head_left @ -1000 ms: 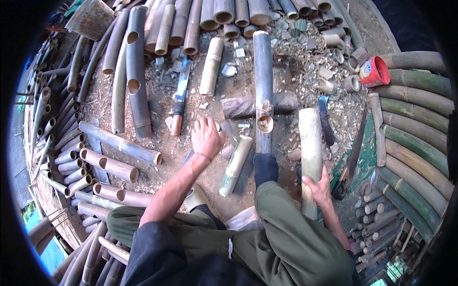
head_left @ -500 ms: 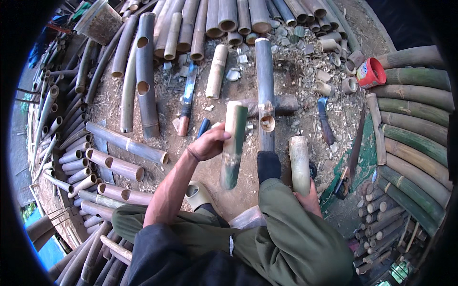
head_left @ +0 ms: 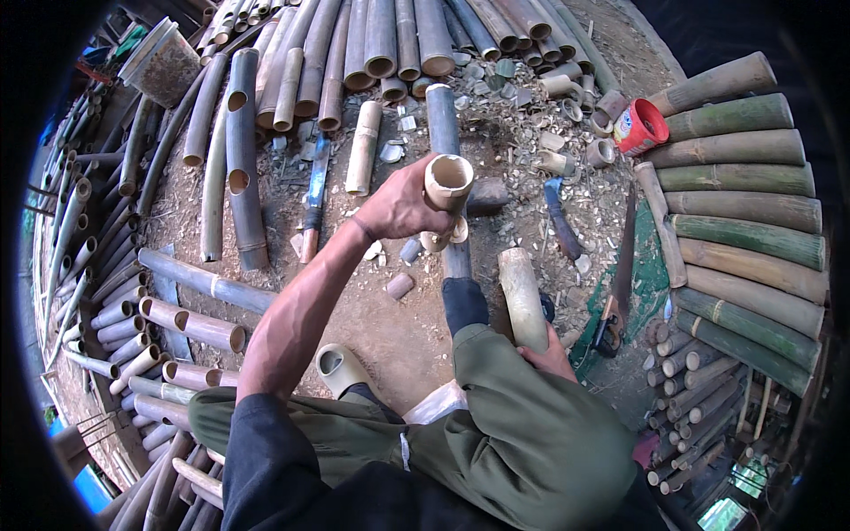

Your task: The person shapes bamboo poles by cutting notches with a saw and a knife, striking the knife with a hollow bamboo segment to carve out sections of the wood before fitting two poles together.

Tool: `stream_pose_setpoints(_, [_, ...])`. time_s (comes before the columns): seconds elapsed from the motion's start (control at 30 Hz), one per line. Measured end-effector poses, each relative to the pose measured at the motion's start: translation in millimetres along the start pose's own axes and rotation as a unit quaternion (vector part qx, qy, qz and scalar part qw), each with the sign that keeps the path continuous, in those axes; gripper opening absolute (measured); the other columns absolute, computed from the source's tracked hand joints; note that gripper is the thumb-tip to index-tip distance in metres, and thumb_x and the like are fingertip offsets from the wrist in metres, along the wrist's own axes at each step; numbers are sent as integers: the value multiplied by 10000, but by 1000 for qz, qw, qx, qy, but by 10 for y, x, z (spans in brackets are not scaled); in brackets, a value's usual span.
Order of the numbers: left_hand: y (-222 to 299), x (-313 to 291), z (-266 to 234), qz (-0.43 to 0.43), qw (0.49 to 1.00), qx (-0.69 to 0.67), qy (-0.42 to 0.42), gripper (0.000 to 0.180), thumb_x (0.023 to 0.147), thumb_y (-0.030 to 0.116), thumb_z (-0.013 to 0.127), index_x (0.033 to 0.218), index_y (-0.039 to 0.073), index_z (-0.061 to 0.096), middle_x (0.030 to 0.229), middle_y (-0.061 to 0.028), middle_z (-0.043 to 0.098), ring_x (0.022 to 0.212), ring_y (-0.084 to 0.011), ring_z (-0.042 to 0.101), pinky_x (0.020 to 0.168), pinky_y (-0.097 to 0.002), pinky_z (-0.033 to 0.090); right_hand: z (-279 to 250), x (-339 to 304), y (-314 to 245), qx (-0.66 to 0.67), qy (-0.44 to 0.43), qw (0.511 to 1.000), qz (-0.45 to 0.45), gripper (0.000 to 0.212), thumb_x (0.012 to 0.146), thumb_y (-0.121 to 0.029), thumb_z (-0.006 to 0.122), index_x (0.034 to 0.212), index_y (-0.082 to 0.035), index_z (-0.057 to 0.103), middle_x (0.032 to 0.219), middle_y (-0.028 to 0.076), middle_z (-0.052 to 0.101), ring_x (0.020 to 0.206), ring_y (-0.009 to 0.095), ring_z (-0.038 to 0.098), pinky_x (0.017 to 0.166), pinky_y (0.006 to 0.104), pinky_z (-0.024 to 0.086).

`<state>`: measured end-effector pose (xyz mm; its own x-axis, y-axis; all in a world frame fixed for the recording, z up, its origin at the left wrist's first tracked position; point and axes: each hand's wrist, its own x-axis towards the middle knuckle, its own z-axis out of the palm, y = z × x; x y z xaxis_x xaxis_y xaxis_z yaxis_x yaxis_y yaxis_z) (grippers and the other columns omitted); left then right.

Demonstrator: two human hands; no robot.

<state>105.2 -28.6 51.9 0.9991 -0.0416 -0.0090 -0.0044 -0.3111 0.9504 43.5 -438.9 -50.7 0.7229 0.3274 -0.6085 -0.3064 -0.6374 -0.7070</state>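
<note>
My left hand (head_left: 403, 205) is wrapped round a short bamboo tube (head_left: 447, 193), its hollow mouth facing up. This tube is in front of part of a grey bamboo pole (head_left: 444, 121), which lies lengthwise ahead of me and has a pale cut hole; whether the two touch, I cannot tell. Beside my right knee, my right hand (head_left: 552, 358) grips the lower end of a pale scraped bamboo piece (head_left: 523, 301), tilted with its top away from me. Some of the right fingers are hidden behind it.
A machete (head_left: 316, 190) and a loose bamboo piece (head_left: 363, 149) lie on the ground ahead. To the right are a hatchet-like blade (head_left: 560, 217), a handsaw (head_left: 620, 283) and a red tin (head_left: 639, 128). Bamboo poles (head_left: 744, 177) surround the work spot, with wood chips scattered about.
My left hand has moved forward and tipped its bamboo tube so the open mouth shows. My right hand keeps its grip on the pale piece. The whole view has shifted slightly.
</note>
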Motion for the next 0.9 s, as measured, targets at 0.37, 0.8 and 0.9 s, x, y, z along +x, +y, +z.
stream_pose_setpoints(0.37, [8,272,308,13,998,13,-59,546,629,122,802,1124,57,581,974,-56,674,921,-172,635,863,-340,518,-122,-260,-399,59,15,997,-44,911,767,-247,808,1465,31,294,1351,180,523,1220,235,530,1042,362,417])
stream_pose_setpoints(0.8, [49,206,574,94,989,93,-63,578,618,136,754,1164,64,578,1020,-157,656,985,-344,644,864,-418,515,-245,-555,-1285,54,158,916,-364,814,710,-245,779,1361,47,388,1208,172,551,1104,252,554,954,394,462])
stream_pose_setpoints(0.9, [53,195,469,9,980,137,-142,553,631,137,748,1162,63,613,1074,-176,664,970,-326,647,834,-424,516,-266,-430,-1770,-129,70,956,-254,931,713,-256,777,1448,61,301,1282,185,531,1192,306,520,1014,396,422])
